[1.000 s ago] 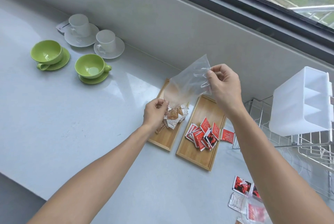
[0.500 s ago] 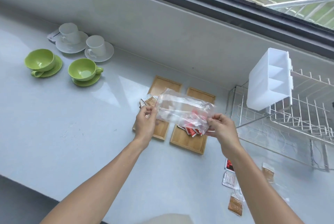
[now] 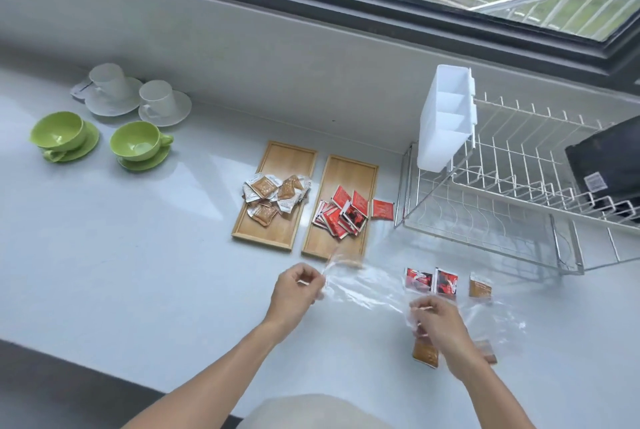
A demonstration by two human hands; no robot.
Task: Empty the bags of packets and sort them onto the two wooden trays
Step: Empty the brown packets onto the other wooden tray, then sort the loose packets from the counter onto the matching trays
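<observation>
Two wooden trays lie side by side on the white counter. The left tray (image 3: pixel 279 159) carries a heap of brown packets (image 3: pixel 273 193); the right tray (image 3: pixel 347 169) carries red packets (image 3: pixel 341 214). One red packet (image 3: pixel 382 209) lies just off its right edge. Near the counter's front, my left hand (image 3: pixel 296 288) and my right hand (image 3: pixel 437 324) each pinch an end of an empty clear bag (image 3: pixel 363 286) stretched flat between them. Two loose red packets (image 3: pixel 431 281) and a brown one (image 3: pixel 479 287) lie beyond my right hand. A second clear bag (image 3: pixel 498 321) and more brown packets (image 3: pixel 424 354) sit by it.
Two green cups on saucers (image 3: pixel 138 144) and two white cups on saucers (image 3: pixel 138 99) stand at the far left. A wire dish rack (image 3: pixel 502 193) with a white cutlery holder (image 3: pixel 445 120) fills the right side, with a black appliance (image 3: pixel 609 165) behind it.
Both hands brought the emptied bag down from over the trays toward the counter's front, now held stretched flat. The brown packets that dropped out lie on the left tray.
</observation>
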